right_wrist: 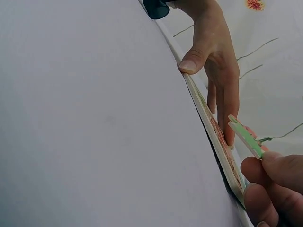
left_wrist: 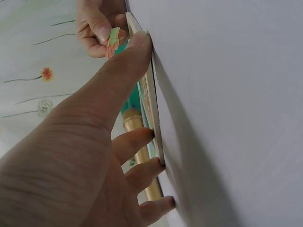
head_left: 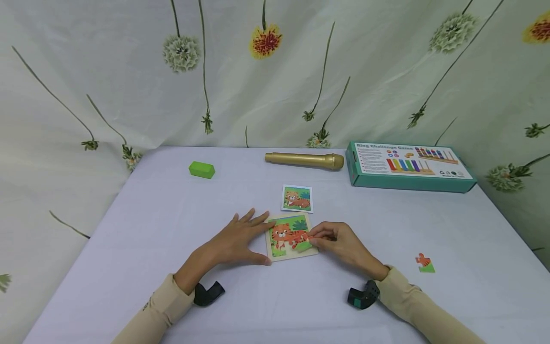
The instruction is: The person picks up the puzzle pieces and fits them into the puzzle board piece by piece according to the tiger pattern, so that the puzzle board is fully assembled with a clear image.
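A wooden jigsaw puzzle with a tiger picture lies flat on the table between the hands. My left hand rests at its left side, fingers spread, the thumb at the near left corner and fingertips at the left and upper edge. Between thumb and fingers, my right hand pinches a puzzle piece with green and orange on it. That piece is tilted just above the puzzle's lower right part. Another puzzle piece, orange and green, lies on the table farther right. Directly behind the puzzle is a tiger picture card.
At the back right stands a teal Ring Challenge Game box. A gold toy microphone lies left of the box, and a green block sits at the back left. A flowered cloth hangs behind the white-covered table.
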`<state>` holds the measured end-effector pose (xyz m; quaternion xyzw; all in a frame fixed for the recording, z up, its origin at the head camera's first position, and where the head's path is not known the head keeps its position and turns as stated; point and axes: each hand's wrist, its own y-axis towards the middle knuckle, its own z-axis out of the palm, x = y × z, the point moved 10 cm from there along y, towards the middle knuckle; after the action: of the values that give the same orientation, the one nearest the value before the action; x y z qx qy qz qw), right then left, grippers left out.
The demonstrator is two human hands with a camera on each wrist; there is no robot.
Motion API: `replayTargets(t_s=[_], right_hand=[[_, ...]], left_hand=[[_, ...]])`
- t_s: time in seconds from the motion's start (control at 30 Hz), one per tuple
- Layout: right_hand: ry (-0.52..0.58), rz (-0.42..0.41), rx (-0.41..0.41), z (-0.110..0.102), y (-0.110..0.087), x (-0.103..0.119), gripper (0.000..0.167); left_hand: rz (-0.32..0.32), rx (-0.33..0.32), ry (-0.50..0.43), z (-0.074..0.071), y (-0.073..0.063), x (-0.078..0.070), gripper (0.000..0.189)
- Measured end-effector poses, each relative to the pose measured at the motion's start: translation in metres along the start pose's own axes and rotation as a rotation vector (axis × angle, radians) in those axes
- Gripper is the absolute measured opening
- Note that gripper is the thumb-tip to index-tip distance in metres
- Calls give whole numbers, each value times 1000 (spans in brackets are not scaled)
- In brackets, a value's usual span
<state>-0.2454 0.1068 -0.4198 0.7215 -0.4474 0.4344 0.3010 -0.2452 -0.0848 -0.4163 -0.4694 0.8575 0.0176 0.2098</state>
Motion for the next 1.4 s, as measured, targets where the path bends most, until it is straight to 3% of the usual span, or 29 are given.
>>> replayTargets(t_s=[0.93, 1.2, 1.4], right_hand=[[-93, -51, -7, 15, 5, 8, 9], [-69, -27, -14, 13, -2, 38, 5], [-57, -23, -18, 17, 5, 15, 7]], left_hand=[[-2, -8, -2, 0, -1, 1, 91], [-9, -3, -5, 0, 0, 1, 91], [-13, -3, -5, 0, -1, 0, 91]])
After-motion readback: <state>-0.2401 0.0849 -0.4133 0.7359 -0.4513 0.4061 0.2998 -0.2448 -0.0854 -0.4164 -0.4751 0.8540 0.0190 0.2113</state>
